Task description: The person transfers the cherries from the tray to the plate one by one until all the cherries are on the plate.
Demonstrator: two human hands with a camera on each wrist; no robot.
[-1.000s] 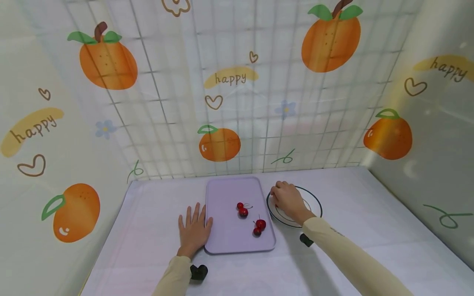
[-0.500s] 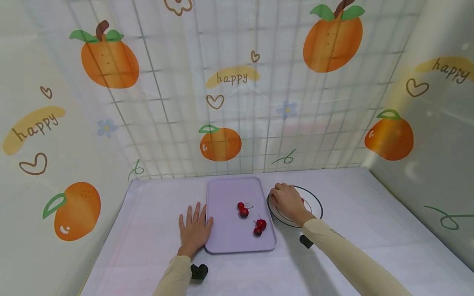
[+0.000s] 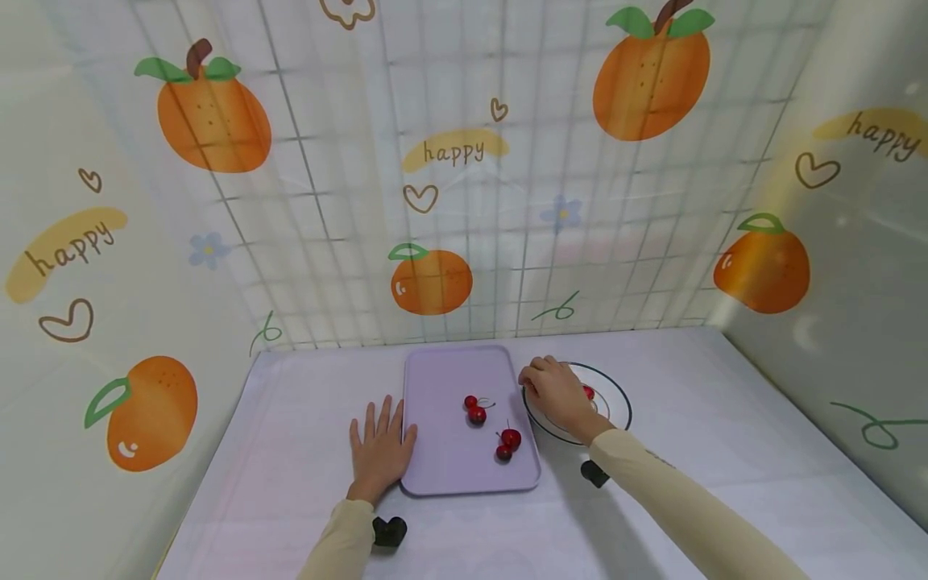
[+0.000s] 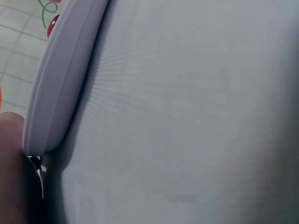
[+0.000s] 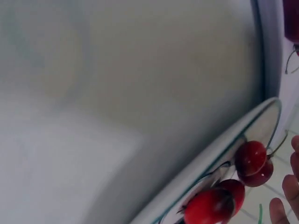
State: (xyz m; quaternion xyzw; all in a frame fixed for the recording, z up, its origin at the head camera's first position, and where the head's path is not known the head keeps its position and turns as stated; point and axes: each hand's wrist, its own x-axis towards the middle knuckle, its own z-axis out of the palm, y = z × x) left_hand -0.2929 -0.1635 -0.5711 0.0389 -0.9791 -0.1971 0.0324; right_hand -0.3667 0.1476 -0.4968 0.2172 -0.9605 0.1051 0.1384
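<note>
While the left hand (image 3: 380, 457) lies with straight, spread fingers at the lower middle of the head view, its thumb at the left edge of the pale purple rectangular tray (image 3: 442, 459), I see the right hand (image 3: 561, 395) right of centre, fingers bent over the left rim of the dark-green-rimmed round white plate (image 3: 615, 395). From my seat I cannot tell whether those fingers pinch anything. My right wrist view shows their tips at the lower right edge, near the stem of two glossy red cherries (image 5: 251, 157) seen against the plate's rim; more red cherries (image 5: 209, 206) show at the bottom of that frame. On the tray I count two further pairs: an upper pair of red cherries (image 3: 476, 416) right of the tray's middle, and a lower pair of red cherries (image 3: 511, 439) near its right edge. Behind everything hangs a white orange-printed sheet (image 3: 348, 282).
</note>
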